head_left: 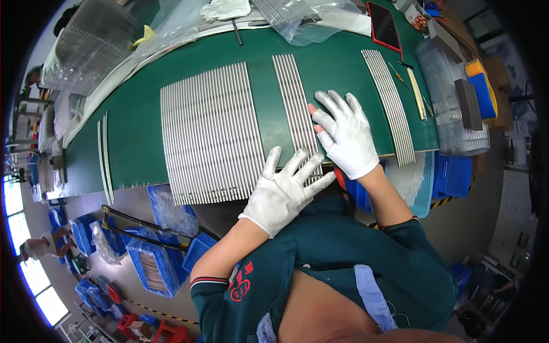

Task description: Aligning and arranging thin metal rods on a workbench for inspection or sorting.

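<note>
At frame centre, the narrow band of thin, grey metal rods point(295, 111) lies on the green desk point(137, 148); the white-gloved left hand point(283, 191) and right hand point(346, 134) rest flat on it, fingers spread, gripping nothing. The rods are judged stiff, light and prone to rolling; press from above or lift at the ends. Clear plastic bags point(309, 20) lie upper centre, blue bins point(151, 260) lower left.

A dark, blank phone point(384, 26) in a red case lies flat on the green table at one o'clock. Just beyond it, at the far edge, sits a small printed box point(420, 20) in white with orange. Crumpled clear plastic bags point(311, 20) lie at twelve o'clock, another clear bag point(171, 23) at eleven. At seven o'clock, below the table, a clear bag point(106, 243) rests among blue bins.
</note>
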Available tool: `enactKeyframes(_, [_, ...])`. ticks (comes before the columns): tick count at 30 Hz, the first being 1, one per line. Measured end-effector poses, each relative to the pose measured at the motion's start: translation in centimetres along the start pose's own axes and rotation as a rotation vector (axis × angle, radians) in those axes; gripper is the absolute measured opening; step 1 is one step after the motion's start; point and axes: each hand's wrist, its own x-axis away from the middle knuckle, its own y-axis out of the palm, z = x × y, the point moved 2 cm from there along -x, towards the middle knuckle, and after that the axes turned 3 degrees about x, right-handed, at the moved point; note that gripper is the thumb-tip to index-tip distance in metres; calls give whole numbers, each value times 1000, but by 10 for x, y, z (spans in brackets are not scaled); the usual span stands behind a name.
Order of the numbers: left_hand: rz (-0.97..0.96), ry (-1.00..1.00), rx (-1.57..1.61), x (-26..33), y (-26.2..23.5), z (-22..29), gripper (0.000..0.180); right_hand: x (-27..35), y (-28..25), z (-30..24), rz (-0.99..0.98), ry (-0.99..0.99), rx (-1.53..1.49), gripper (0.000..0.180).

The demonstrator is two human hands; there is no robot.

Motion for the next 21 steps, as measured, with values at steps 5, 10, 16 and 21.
enactKeyframes(5, [-53, -65, -32, 15, -6, -5, 53, 1, 1, 0, 9, -10, 16, 34])
enactKeyframes(10, [-89, -242, -65, 49, -13, -12, 53, 1, 2, 3, 37, -15, 11, 34])
enactKeyframes(16, [8, -311, -77, 69, -10, -12, 50, 0, 0, 1, 7, -20, 13, 36])
enactKeyframes(21, [19, -291, -67, 66, -8, -14, 49, 0, -3, -2, -48, -87, 5, 40])
